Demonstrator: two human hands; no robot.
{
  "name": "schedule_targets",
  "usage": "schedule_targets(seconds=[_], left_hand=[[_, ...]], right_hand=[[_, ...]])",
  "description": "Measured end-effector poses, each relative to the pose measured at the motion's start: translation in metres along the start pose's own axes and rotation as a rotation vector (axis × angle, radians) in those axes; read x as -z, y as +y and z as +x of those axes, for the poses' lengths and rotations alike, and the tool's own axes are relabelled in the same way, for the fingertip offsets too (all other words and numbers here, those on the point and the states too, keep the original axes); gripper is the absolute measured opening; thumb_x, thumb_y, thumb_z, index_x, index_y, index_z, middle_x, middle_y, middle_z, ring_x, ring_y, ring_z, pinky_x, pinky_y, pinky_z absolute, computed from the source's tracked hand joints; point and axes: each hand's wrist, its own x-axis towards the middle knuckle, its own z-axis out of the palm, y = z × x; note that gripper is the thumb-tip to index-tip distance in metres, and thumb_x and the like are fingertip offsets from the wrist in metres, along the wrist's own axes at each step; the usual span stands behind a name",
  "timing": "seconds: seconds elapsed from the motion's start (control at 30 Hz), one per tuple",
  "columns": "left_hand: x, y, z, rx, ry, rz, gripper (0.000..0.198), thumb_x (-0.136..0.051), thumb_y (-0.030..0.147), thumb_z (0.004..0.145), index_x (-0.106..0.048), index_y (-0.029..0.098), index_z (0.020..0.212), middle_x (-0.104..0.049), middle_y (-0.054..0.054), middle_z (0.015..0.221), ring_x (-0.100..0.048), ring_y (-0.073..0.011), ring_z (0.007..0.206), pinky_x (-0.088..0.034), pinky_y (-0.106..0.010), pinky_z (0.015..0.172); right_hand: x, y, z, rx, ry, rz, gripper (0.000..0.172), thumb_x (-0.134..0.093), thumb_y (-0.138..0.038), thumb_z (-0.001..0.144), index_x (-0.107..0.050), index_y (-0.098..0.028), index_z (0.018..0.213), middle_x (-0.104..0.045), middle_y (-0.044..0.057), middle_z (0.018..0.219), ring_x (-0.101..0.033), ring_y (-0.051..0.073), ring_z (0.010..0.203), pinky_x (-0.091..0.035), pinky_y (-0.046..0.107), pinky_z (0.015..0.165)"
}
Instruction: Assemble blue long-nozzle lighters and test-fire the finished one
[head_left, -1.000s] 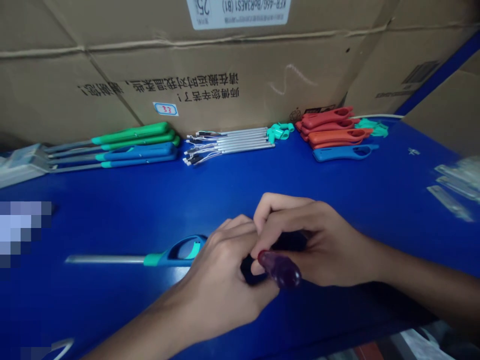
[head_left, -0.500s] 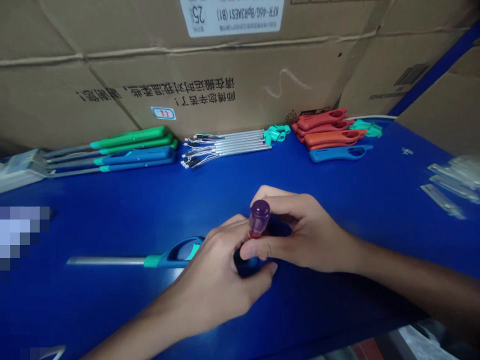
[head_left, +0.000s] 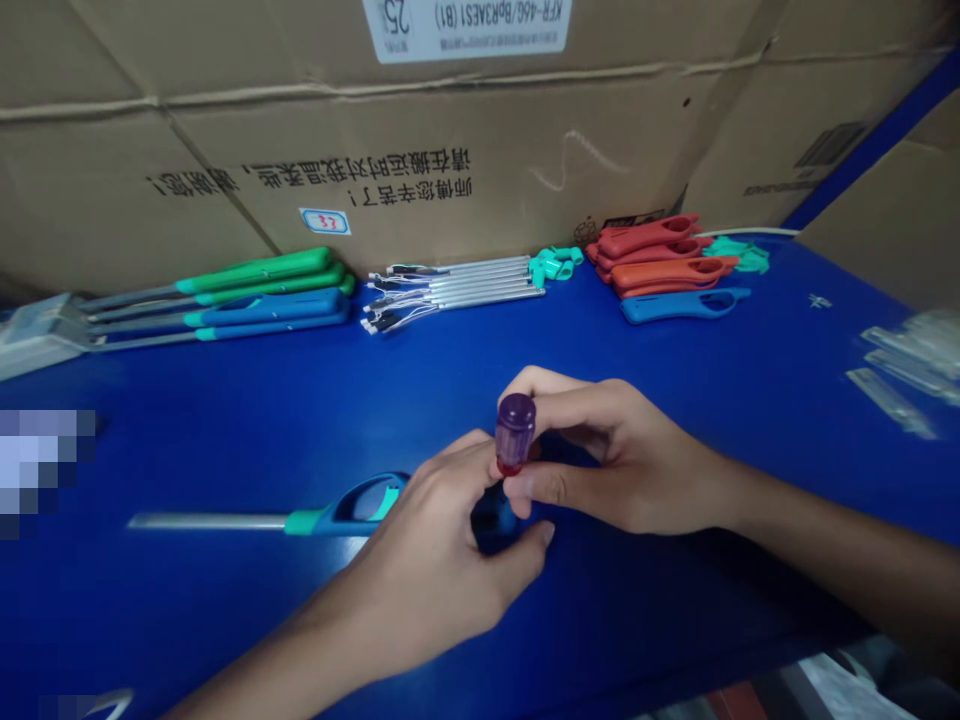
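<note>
A long-necked lighter point(head_left: 319, 522) with a blue handle, a turquoise collar and trigger and a silver tube lies on the blue table, its tube pointing left. My left hand point(head_left: 442, 545) is closed over the lighter's handle and hides much of it; its thumb sticks out to the right. In my right hand point(head_left: 637, 450) a screwdriver point(head_left: 516, 435) with a purple, partly see-through handle stands nearly upright, pinched between thumb and fingers. The screwdriver's lower part is hidden behind the hands, above the handle's right end.
Along the cardboard wall point(head_left: 525, 130) lie finished-looking green and blue lighters point(head_left: 270, 295), silver tubes with wires point(head_left: 480, 283), turquoise small parts point(head_left: 555, 264), and red, orange and blue handle shells point(head_left: 667, 270). Clear plastic strips point(head_left: 892, 400) lie at the right.
My right thumb and fingers have shifted slightly around the screwdriver handle, which has moved a little. My left hand stays on the lighter. The view has shifted slightly.
</note>
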Motion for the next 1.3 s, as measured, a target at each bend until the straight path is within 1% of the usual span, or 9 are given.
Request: schedule_targets(seconds=[0.27, 0.47, 0.63, 0.8, 0.9, 1.07, 1.13, 1.23, 1.3], left_hand=[[0.0001, 0.0018, -0.0025, 0.000, -0.009, 0.016, 0.017, -0.065, 0.014, 0.078, -0.050, 0.023, 0.080, -0.059, 0.008, 0.080, -0.058, -0.0096, 0.076, -0.046, -0.023, 0.068], [0.0009, 0.0021, -0.0021, -0.002, 0.011, 0.015, 0.016, -0.065, 0.016, 0.078, -0.051, 0.022, 0.082, -0.060, 0.007, 0.082, -0.058, -0.0097, 0.075, -0.047, -0.024, 0.070], [-0.0002, 0.0006, -0.0020, -0.031, 0.041, 0.002, 0.019, -0.065, 0.012, 0.077, -0.049, 0.022, 0.079, -0.059, 0.008, 0.081, -0.055, -0.0077, 0.071, -0.046, -0.022, 0.069], [-0.0014, 0.0007, -0.0012, -0.021, 0.034, 0.005, 0.020, -0.065, 0.010, 0.077, -0.049, 0.023, 0.077, -0.059, 0.009, 0.080, -0.056, -0.0082, 0.073, -0.047, -0.022, 0.071], [-0.0020, 0.0001, -0.0010, -0.004, 0.014, 0.007, 0.018, -0.065, 0.011, 0.078, -0.051, 0.024, 0.080, -0.060, 0.009, 0.078, -0.058, -0.0091, 0.075, -0.046, -0.023, 0.069], [-0.0012, -0.0004, -0.0015, -0.004, -0.011, 0.012, 0.018, -0.062, 0.010, 0.078, -0.051, 0.024, 0.079, -0.061, 0.010, 0.079, -0.060, -0.0094, 0.078, -0.047, -0.023, 0.070], [-0.0009, -0.0005, -0.0016, -0.003, -0.017, 0.011, 0.018, -0.062, 0.010, 0.079, -0.053, 0.025, 0.082, -0.062, 0.010, 0.080, -0.060, -0.0091, 0.077, -0.047, -0.023, 0.072], [-0.0012, -0.0007, -0.0007, -0.013, 0.015, 0.014, 0.019, -0.062, 0.012, 0.081, -0.055, 0.028, 0.089, -0.061, 0.009, 0.081, -0.059, -0.0088, 0.074, -0.048, -0.023, 0.071], [-0.0017, -0.0008, -0.0002, -0.024, 0.036, 0.030, 0.016, -0.063, 0.014, 0.081, -0.053, 0.025, 0.085, -0.060, 0.008, 0.080, -0.058, -0.0094, 0.075, -0.047, -0.023, 0.070]], right_hand=[[-0.0030, 0.0054, 0.0000, 0.067, 0.062, -0.062, 0.014, -0.075, -0.015, 0.080, -0.063, -0.014, 0.075, -0.059, 0.001, 0.080, -0.055, 0.012, 0.080, -0.044, 0.024, 0.069], [-0.0015, 0.0045, -0.0003, 0.050, -0.004, 0.033, 0.002, -0.068, -0.012, 0.085, -0.068, -0.011, 0.084, -0.061, 0.005, 0.083, -0.058, 0.015, 0.087, -0.049, 0.027, 0.073], [-0.0008, 0.0031, -0.0001, 0.007, 0.007, 0.076, 0.003, -0.068, -0.010, 0.084, -0.070, -0.011, 0.083, -0.060, 0.005, 0.087, -0.060, 0.015, 0.086, -0.051, 0.029, 0.075], [-0.0030, 0.0034, 0.0009, -0.017, 0.056, 0.081, 0.006, -0.074, -0.010, 0.079, -0.069, -0.012, 0.075, -0.057, 0.001, 0.084, -0.059, 0.011, 0.077, -0.047, 0.025, 0.067], [-0.0064, 0.0056, 0.0011, -0.028, 0.113, 0.119, 0.016, -0.081, -0.011, 0.071, -0.066, -0.013, 0.069, -0.056, -0.001, 0.081, -0.057, 0.009, 0.073, -0.045, 0.022, 0.063], [-0.0104, 0.0102, 0.0006, -0.022, 0.141, 0.176, 0.022, -0.085, -0.012, 0.066, -0.063, -0.013, 0.068, -0.056, -0.003, 0.080, -0.056, 0.008, 0.070, -0.044, 0.023, 0.063], [-0.0091, 0.0103, 0.0006, -0.011, 0.128, 0.145, 0.020, -0.085, -0.013, 0.067, -0.065, -0.013, 0.070, -0.057, -0.001, 0.082, -0.056, 0.010, 0.074, -0.046, 0.024, 0.066], [-0.0048, 0.0079, 0.0010, 0.000, 0.070, 0.123, 0.009, -0.079, -0.014, 0.076, -0.070, -0.014, 0.078, -0.060, 0.002, 0.087, -0.059, 0.013, 0.082, -0.049, 0.027, 0.072], [-0.0024, 0.0057, 0.0011, -0.004, 0.036, 0.129, 0.003, -0.074, -0.013, 0.081, -0.071, -0.014, 0.081, -0.061, 0.003, 0.090, -0.061, 0.015, 0.088, -0.050, 0.029, 0.076]])
